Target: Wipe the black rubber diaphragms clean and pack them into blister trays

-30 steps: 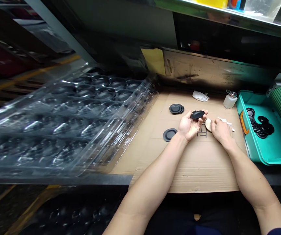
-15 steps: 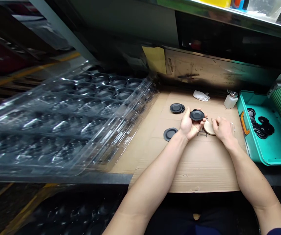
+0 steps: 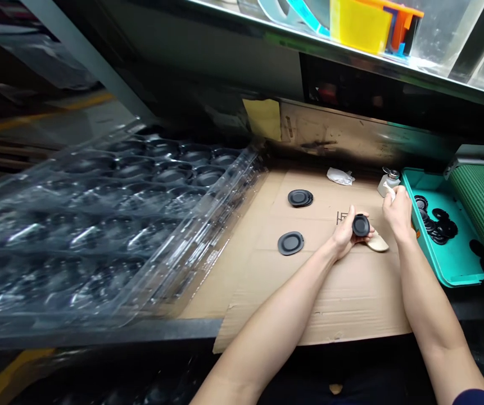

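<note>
The black oval disc [image 3: 360, 226] sits gripped in the fingers of the left hand [image 3: 343, 239], held up over the cardboard sheet [image 3: 343, 304] that covers the bench. The hands are apart. The right hand [image 3: 398, 212], off to the right and farther away, pinches a white cloth [image 3: 390, 194] just beside a pump-top bottle [image 3: 385, 185]. A pale curved pad [image 3: 377, 243] lies just right of the left hand. Two more black discs lie to the left: a small stack [image 3: 300, 197] and a single one [image 3: 290, 243]. Further black discs [image 3: 438, 226] fill a teal bin [image 3: 465, 267] at right, and stacked clear plastic trays [image 3: 98, 225] spread along the left.
</note>
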`<move>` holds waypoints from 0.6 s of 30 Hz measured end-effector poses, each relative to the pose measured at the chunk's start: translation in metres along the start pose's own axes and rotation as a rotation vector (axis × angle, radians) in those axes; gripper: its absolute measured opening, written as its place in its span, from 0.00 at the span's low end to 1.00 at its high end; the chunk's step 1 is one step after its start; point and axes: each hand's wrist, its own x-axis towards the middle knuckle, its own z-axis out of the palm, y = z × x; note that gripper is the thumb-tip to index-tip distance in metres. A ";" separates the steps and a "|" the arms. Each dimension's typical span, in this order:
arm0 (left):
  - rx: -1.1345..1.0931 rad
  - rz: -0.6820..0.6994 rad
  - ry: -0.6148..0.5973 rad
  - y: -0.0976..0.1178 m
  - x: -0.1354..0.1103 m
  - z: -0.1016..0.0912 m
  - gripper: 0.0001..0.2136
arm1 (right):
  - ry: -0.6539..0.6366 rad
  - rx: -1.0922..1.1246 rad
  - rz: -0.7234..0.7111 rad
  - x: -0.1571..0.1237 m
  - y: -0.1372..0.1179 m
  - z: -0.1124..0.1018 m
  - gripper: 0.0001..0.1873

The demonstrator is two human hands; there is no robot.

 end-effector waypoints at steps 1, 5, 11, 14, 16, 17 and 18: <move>-0.014 -0.006 -0.006 0.000 0.000 0.000 0.28 | 0.003 -0.016 0.018 0.013 -0.004 -0.005 0.16; -0.081 -0.020 0.018 0.011 -0.001 -0.010 0.30 | -0.077 -0.158 0.069 0.070 -0.007 -0.030 0.20; -0.145 -0.048 -0.008 0.027 -0.002 -0.016 0.29 | -0.340 -0.326 -0.008 0.113 0.009 -0.042 0.22; -0.110 -0.055 0.009 0.028 -0.003 -0.012 0.30 | -0.393 -0.354 -0.010 0.116 0.010 -0.040 0.23; -0.086 -0.058 0.029 0.029 -0.004 -0.011 0.31 | -0.367 -0.359 0.021 0.116 0.006 -0.043 0.23; -0.081 -0.059 0.036 0.029 -0.005 -0.012 0.31 | -0.326 -0.348 0.036 0.114 0.003 -0.046 0.22; -0.081 -0.061 0.037 0.030 -0.005 -0.012 0.30 | -0.265 -0.323 0.038 0.110 0.000 -0.048 0.21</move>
